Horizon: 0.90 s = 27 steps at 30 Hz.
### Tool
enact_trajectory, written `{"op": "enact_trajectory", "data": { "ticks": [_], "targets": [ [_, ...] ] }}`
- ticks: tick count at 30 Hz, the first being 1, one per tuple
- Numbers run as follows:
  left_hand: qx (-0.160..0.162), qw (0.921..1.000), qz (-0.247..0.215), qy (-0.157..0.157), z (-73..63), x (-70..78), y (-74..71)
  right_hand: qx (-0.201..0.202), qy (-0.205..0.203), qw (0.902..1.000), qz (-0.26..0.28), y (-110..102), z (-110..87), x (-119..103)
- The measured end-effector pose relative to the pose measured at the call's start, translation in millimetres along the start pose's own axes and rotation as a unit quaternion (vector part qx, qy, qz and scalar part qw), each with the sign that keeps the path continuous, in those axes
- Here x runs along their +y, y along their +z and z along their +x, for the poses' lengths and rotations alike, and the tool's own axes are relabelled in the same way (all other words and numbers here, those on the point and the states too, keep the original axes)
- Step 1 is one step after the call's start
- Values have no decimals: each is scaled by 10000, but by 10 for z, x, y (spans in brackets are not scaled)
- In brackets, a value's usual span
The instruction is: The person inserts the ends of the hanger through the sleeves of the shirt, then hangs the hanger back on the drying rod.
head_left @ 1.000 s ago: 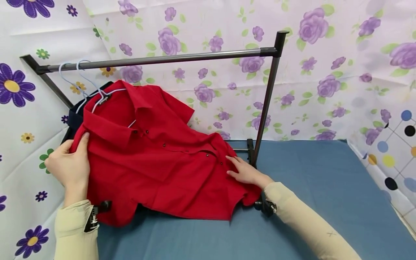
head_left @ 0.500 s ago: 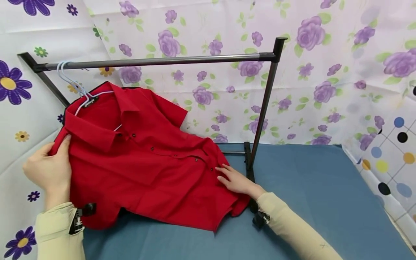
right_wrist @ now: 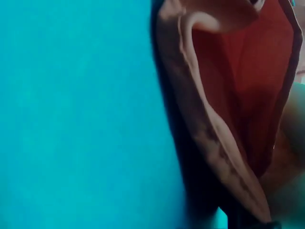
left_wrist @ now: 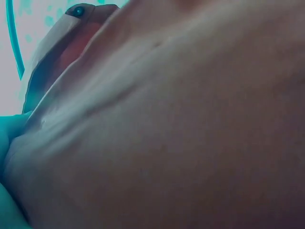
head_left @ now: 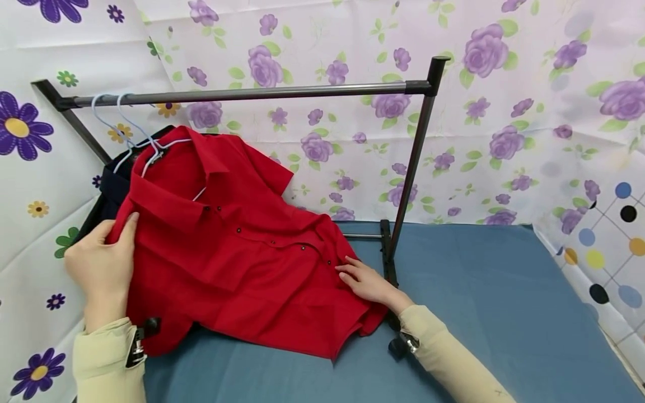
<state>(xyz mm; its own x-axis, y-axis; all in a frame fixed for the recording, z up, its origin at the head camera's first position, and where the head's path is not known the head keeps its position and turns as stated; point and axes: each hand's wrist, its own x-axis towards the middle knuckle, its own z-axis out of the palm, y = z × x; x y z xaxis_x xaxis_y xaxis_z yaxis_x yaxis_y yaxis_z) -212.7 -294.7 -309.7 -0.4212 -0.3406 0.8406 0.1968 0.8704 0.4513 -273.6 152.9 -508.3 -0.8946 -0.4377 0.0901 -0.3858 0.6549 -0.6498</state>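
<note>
A red short-sleeved shirt (head_left: pixel 242 274) hangs on a light blue hanger (head_left: pixel 155 150), slanting down to the right with its lower part over the blue cloth. My left hand (head_left: pixel 103 268) pinches its shoulder beside the collar, thumb in front. In the left wrist view the shirt (left_wrist: pixel 167 119) fills most of the picture, with the hand's fingers (left_wrist: pixel 9 129) at the left edge. My right hand (head_left: pixel 365 282) rests on the lower front near the hem, fingers loosely extended. In the right wrist view the shirt's lower edge (right_wrist: pixel 209 124) gapes. Behind it hangs a dark navy shirt (head_left: pixel 110 193), mostly hidden.
Both hangers hook over the left end of a dark metal rail (head_left: pixel 262 94). The rack's right post (head_left: pixel 414 168) slants down behind my right hand. Blue cloth (head_left: pixel 484 296) covers the surface, and flowered sheets (head_left: pixel 322 50) stand behind and at the left.
My left hand swung the red shirt's shoulder left against the dark shirt, then back right, so the hangers stand apart again. My right hand stays on the lower front.
</note>
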Motion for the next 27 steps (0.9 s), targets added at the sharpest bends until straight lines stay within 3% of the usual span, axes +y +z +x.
{"op": "enact_trajectory", "data": {
  "ticks": [9, 19, 23, 27],
  "targets": [
    [-95, 9993, -362, -20, -217, 89, 48, 44, -61, 9994, 352, 29, -106, 10],
    [-69, 9999, -132, 47, -272, 144, 46, 162, -56, 9980, 604, 56, -162, 22],
    [97, 9998, 147, 79, -351, 309, 5, 381, 186, 9955, 844, -23, -220, 40],
    [744, 9957, 55, 557, -432, 625, 10, 1131, 77, 9897, 870, -219, -316, -4]
  ]
}}
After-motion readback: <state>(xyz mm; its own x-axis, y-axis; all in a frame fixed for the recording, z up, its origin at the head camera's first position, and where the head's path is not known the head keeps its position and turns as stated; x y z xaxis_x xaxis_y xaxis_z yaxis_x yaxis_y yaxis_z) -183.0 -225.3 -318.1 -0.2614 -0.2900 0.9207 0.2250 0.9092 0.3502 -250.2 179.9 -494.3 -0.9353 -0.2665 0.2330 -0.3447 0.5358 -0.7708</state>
